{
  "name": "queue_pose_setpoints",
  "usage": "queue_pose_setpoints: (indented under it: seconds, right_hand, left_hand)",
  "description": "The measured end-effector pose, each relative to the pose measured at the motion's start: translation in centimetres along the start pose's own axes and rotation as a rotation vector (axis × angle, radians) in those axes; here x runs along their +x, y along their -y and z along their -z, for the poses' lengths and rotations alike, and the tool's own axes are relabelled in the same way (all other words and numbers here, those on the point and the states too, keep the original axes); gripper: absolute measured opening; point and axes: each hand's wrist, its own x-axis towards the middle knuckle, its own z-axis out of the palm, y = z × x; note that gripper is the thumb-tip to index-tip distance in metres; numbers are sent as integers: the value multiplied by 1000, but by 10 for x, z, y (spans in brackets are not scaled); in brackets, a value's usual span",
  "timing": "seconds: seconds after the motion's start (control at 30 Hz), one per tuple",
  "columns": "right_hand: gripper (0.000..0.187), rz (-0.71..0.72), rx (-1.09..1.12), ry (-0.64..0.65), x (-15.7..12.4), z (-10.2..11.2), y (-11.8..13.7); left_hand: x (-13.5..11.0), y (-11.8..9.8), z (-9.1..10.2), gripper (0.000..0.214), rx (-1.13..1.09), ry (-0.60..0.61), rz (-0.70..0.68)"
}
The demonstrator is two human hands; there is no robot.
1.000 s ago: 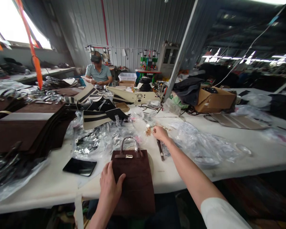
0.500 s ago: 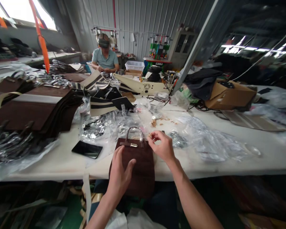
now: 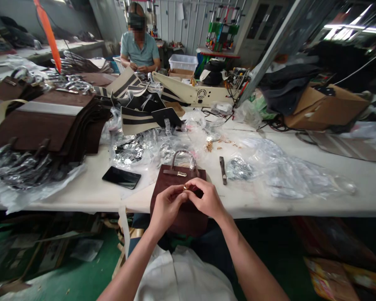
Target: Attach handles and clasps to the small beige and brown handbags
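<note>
A small gold-coloured metal piece [image 3: 185, 188] is pinched between the fingertips of both hands; its exact shape is too small to make out. My left hand [image 3: 168, 205] has its fingers closed on the piece from the left. On the other side, my right hand [image 3: 207, 198] grips it with thumb and fingers. Beneath both hands lies a dark brown handbag panel [image 3: 191, 221], its lower part over the table edge. It carries a wrapped top handle [image 3: 174, 156] and a strap with a shiny metal plate [image 3: 181, 174]. More small gold pieces [image 3: 209, 146] lie in a pile beyond the bag.
Left stand stacked brown bag panels [image 3: 50, 121] and a black phone [image 3: 121, 177]. To the right are a dark narrow tool [image 3: 223, 170], a bag of silvery parts [image 3: 240, 168] and clear plastic [image 3: 288, 171]. A co-worker [image 3: 140, 50] sits across the table [image 3: 257, 205].
My right hand has brought gold hardware from beside the bag's handle to its middle. My left hand has lifted from the panel to meet it. The view has tilted down.
</note>
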Motion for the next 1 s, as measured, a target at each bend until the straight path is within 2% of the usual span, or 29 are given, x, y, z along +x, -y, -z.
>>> queue_pose_setpoints:
  seconds: [0.13, 0.23, 0.33, 0.43, 0.57, 0.77, 0.9, 1.0]
  right_hand:
    - [21, -2, 25, 21, 5, -1, 6]
    - [23, -61, 174, 53, 7, -2, 7]
    - [33, -178, 443, 172, 8, 1, 7]
    - [38, -300, 624, 276, 9, 4, 5]
    - [39, -388, 760, 227, 6, 1, 2]
    - [30, -373, 634, 153, -6, -3, 0]
    - [24, -214, 419, 121, -6, 9, 6]
    - [22, -46, 177, 166, -5, 21, 12]
  left_hand:
    - [-1, 1, 5, 43, -61, 2, 31]
    - [1, 2, 11, 46, -172, 0, 63]
    - [2, 2, 16, 58, -175, -2, -15]
    - [2, 0, 18, 61, -78, 75, -105]
    - [2, -3, 18, 42, 95, 64, -247]
    - [2, -2, 19, 18, 167, 20, -329]
    - [-2, -1, 19, 16, 219, 36, -333]
    - [-6, -4, 16, 15, 238, 32, -317]
